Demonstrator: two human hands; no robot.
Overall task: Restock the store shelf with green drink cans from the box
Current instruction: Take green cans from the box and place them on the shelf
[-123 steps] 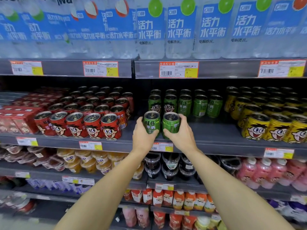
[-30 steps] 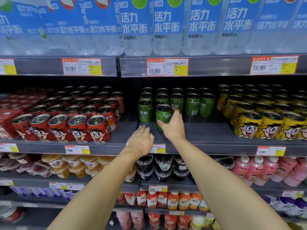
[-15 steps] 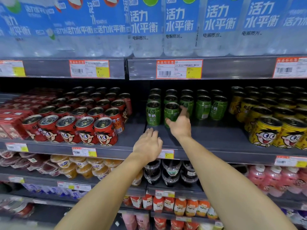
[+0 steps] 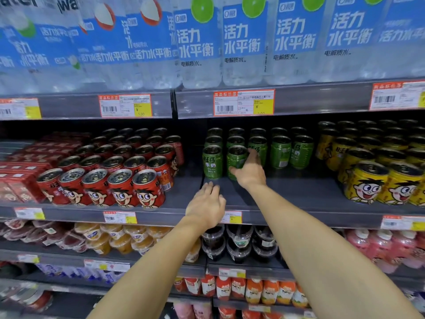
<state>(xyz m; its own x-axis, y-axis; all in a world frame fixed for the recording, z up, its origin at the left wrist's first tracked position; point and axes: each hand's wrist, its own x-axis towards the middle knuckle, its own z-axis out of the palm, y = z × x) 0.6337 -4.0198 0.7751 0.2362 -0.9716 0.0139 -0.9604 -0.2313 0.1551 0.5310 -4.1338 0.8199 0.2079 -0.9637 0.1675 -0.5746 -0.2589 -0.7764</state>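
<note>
Since four seconds ago, when each hand carried a green can at the shelf edge, both cans have gone onto the shelf: the left green can now stands alone at the front of the green block, and the right hand is with the second green can just beside it. That hand's fingers wrap the can's right side with the thumb low on its front, so it grips the can. The left hand has drawn back near the shelf lip, fingers relaxed and straight, holding nothing. The likely trouble is a shove too far: pushing this can back could knock the green rows behind it, or a hasty release could tip it against its neighbour. To the left sit red cans, to the right yellow cans, both well apart from the hands; water bottles fill the shelf above. Nothing blocks the bare front strip. The box is out of view.
</note>
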